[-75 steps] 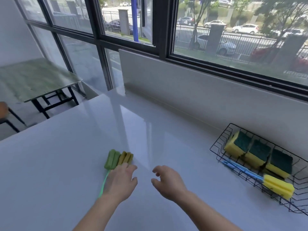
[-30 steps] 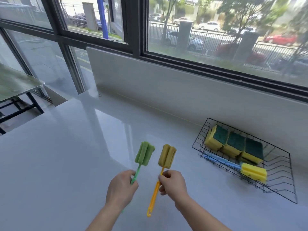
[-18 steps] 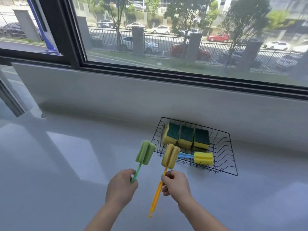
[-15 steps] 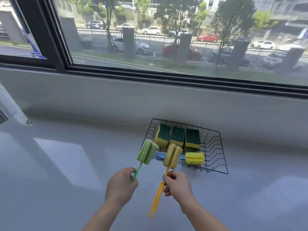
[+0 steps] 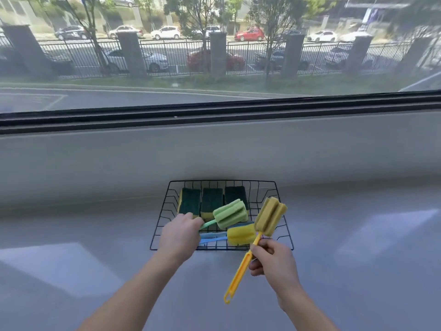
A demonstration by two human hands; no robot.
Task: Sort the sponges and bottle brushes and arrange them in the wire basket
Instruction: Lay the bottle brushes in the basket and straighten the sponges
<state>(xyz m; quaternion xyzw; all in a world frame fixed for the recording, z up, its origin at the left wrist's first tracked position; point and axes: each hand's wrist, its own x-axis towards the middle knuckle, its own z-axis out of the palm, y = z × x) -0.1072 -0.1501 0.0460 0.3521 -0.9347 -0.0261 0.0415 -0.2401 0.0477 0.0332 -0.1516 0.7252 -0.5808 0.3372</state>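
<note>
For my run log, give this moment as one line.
left hand: green brush over wire basket | right hand: yellow brush

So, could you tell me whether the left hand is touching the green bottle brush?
Touching. The head view shows the left hand closed around the green bottle brush handle, its foam head held over the wire basket.

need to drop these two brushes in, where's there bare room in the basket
Free: the right part of the wire basket, right of the three sponges and beyond the blue-handled brush. Crowded: back left, and the front, where that brush lies crosswise.
</note>
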